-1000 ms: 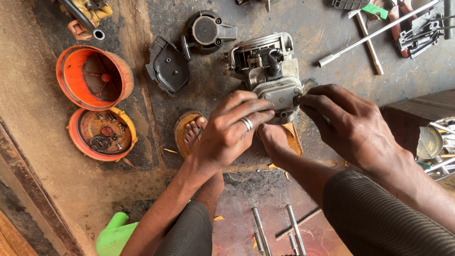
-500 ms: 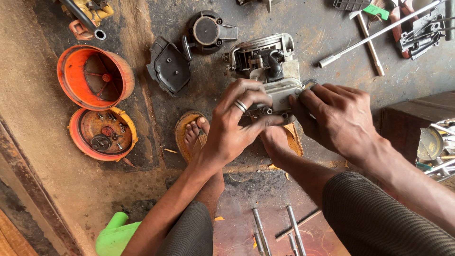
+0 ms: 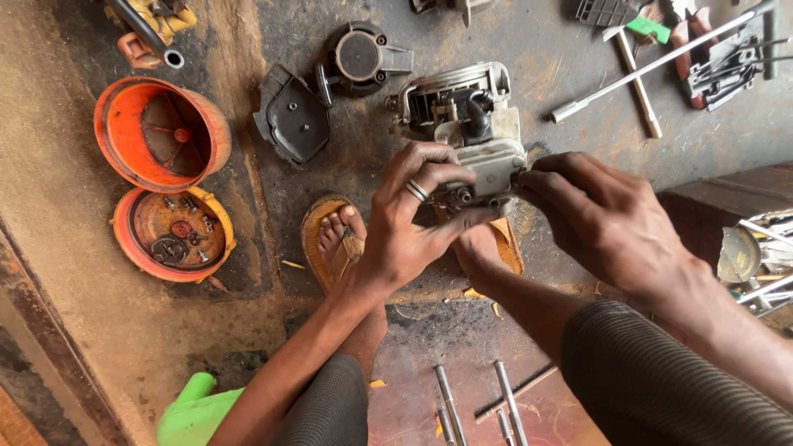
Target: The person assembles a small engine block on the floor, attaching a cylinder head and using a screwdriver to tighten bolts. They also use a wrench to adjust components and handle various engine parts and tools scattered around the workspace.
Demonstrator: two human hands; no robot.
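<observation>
A small grey engine block [image 3: 467, 124] with cooling fins stands on the dirty concrete floor at top centre. My left hand [image 3: 409, 219], a ring on one finger, grips the engine's lower front with fingers curled around it. My right hand [image 3: 607, 219] presses against the engine's right side, fingertips on its pale housing. What the fingertips pinch is hidden. My bare foot in an orange sandal [image 3: 330, 239] rests just left of the hands.
Two orange round housings [image 3: 157, 132] [image 3: 173, 235] lie at left, two black covers [image 3: 289, 116] [image 3: 363, 58] near the engine. A long T-wrench [image 3: 652, 62] and other tools lie top right. Metal rods [image 3: 450, 400] lie at the bottom, a green bottle [image 3: 194, 409] bottom left.
My left hand has shifted its fingers on the engine's front, opening from a cupped grip to spread fingers. My right hand has stayed at the engine's right side.
</observation>
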